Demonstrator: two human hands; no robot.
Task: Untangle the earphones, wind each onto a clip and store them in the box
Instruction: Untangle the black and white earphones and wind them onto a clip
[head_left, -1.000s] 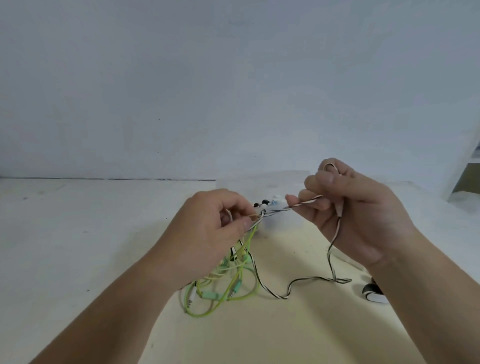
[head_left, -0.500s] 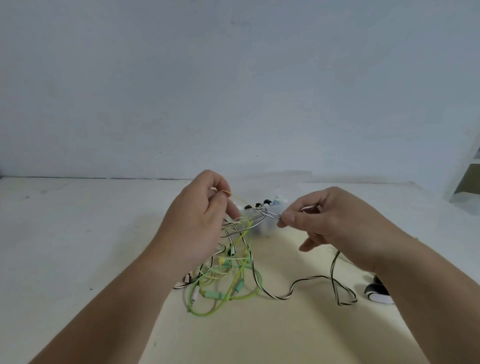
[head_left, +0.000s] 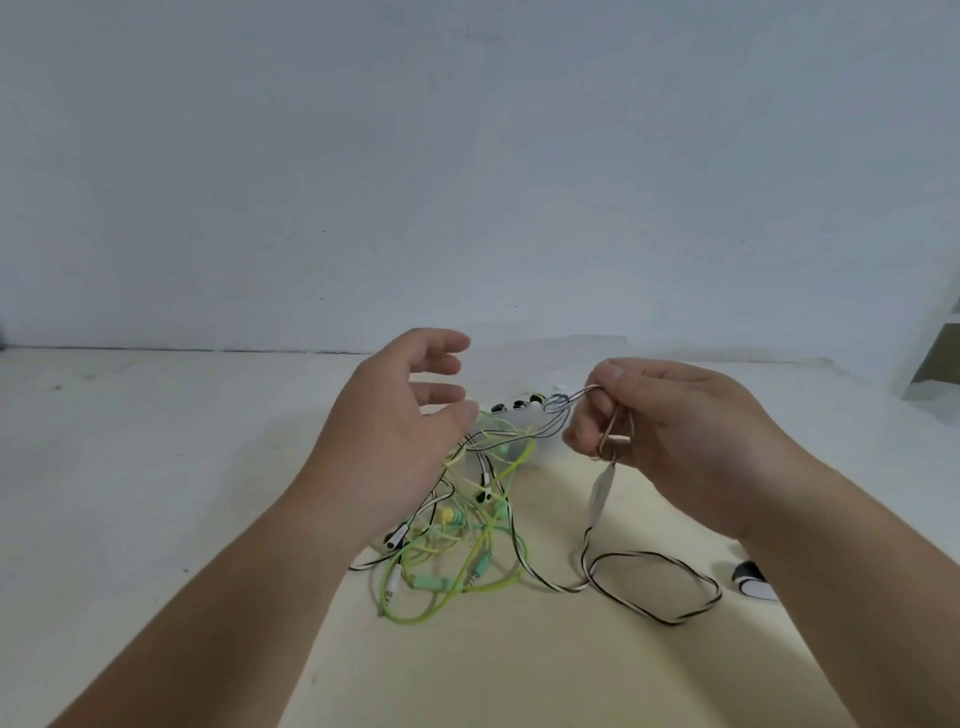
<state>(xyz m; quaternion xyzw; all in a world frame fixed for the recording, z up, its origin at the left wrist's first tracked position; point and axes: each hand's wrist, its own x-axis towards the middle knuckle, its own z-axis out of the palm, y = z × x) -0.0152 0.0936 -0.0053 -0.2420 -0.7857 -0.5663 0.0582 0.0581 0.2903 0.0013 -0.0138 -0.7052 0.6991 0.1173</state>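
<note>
Two hands are up over the table (head_left: 519, 675), and we start on the left. Our left hand (head_left: 400, 431) hovers with fingers spread wide and holds nothing. It is just above the green and yellow earphone tangle (head_left: 457, 525) lying mid-table. That's our worry: nothing pins the knot, so one tug could drag the whole bundle and cinch it tighter. Behind it sits a clear box (head_left: 519, 421) holding small dark pieces we can't make out, and a sliding bundle might knock it. Our right hand (head_left: 675, 436) pinches a loop of the striped black-and-white cable (head_left: 563, 588), its slack trailing on the table. If we pull hard, that thin wire may strain. The table is pale cream, with a bare wall behind and a shelf edge (head_left: 935, 358) far right.
</note>
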